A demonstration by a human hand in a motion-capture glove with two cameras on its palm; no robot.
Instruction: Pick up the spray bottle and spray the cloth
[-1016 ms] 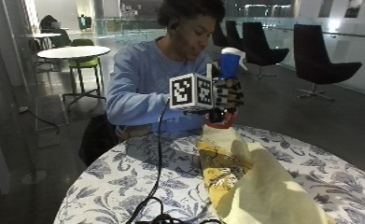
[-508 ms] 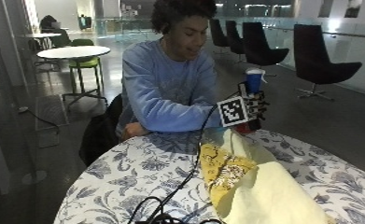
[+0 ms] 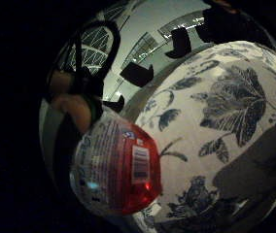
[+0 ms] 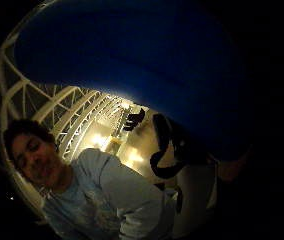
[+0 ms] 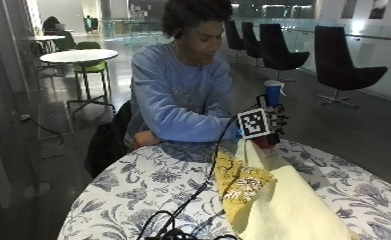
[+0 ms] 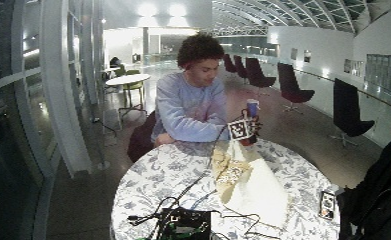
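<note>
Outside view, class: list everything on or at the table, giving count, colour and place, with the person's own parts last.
Spray bottle: one, blue top, red base, held upright above the table's far edge.
Cloth: one, yellow, partly patterned, spread on the table below the bottle.
Table: one, round, white with blue floral print.
Cables: several, black, at the near edge.
Phone: one, dark, on the table near the second person, seen in the wide view.
Right hand: one, black glove, grips the bottle.
Left arm: one, blue sleeve, rests on the table.

Dim hall, bright ceiling lamps behind the person [image 6: 196,100]; palm views are dark-rimmed, bent at edges, and blurred close up.
</note>
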